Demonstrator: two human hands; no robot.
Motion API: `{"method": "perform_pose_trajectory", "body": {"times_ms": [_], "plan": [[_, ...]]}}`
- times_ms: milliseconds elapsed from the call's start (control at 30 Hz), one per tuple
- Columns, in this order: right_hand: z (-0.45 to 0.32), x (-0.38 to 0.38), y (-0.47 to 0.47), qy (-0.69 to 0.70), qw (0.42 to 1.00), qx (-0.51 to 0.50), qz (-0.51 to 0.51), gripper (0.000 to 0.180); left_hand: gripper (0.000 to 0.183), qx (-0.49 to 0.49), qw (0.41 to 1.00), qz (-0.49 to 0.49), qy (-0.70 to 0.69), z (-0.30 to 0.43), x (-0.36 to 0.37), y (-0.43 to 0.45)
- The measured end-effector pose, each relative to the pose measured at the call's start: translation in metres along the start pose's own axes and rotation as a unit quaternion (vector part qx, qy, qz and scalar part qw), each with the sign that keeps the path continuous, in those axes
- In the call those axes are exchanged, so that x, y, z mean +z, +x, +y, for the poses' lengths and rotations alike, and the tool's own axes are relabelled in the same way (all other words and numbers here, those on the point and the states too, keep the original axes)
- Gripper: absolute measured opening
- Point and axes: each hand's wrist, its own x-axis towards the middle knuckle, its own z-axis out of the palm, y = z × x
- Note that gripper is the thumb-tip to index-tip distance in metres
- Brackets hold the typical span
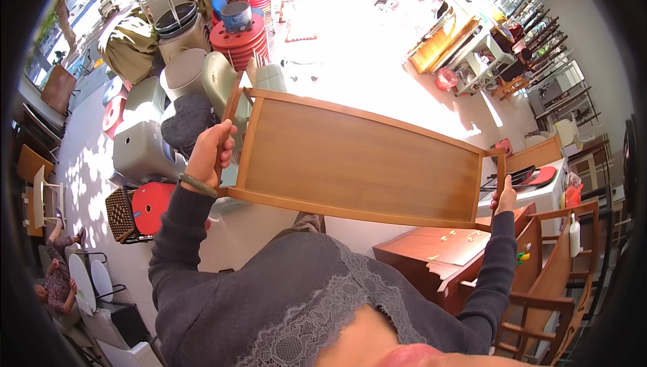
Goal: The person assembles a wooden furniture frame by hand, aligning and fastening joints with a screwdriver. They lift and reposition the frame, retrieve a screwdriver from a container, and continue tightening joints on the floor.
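Observation:
A wooden furniture piece with a long rectangular brown panel (361, 157) spans the space before my chest, tilted down to the right. My left hand (210, 149) grips the upright bar at its left end; a green bangle circles that wrist. At the opposite end, my right hand (505, 196) is closed around the short wooden end bar. The underside of the piece and part of both hands' fingers are hidden.
At left stand grey plastic stools (144, 149), a red stool (151, 208) and stacked red stools (240, 38). A reddish wooden cabinet (429, 245) and wooden chair frames (548, 266) are close on the right. Another person (58, 283) sits at far left.

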Motion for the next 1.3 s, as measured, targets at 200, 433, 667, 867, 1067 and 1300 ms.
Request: {"method": "perform_pose_trajectory", "body": {"times_ms": [200, 433, 667, 867, 1067, 1300], "plan": [[-0.084, -0.004, 0.133, 0.01, 0.998, 0.021, 0.061, 0.055, 0.031, 0.004, 0.999, -0.044, 0.031, 0.042, 0.162, 0.17], [-0.162, 0.005, 0.306, 0.044, 0.997, -0.009, 0.056, 0.054, 0.029, 0.011, 0.997, -0.06, 0.039, 0.068, 0.336, 0.328], [-0.287, 0.125, 0.57, 0.027, 0.996, -0.05, -0.064, 0.05, 0.028, 0.053, 0.996, 0.068, -0.029, 0.1, 0.447, 0.447], [-0.407, 0.318, 0.716, 0.034, 0.973, -0.127, -0.189, 0.04, 0.03, 0.088, 0.979, 0.173, -0.055, 0.145, 0.472, 0.544], [-0.485, 0.48, 0.87, 0.024, 0.965, -0.118, -0.231, 0.036, 0.036, 0.117, 0.967, 0.215, -0.074, 0.201, 0.51, 0.694], [-0.598, 0.652, 1.008, 0.037, 0.959, -0.097, -0.263, 0.034, 0.037, 0.102, 0.962, 0.243, -0.068, 0.292, 0.572, 0.886]]}}
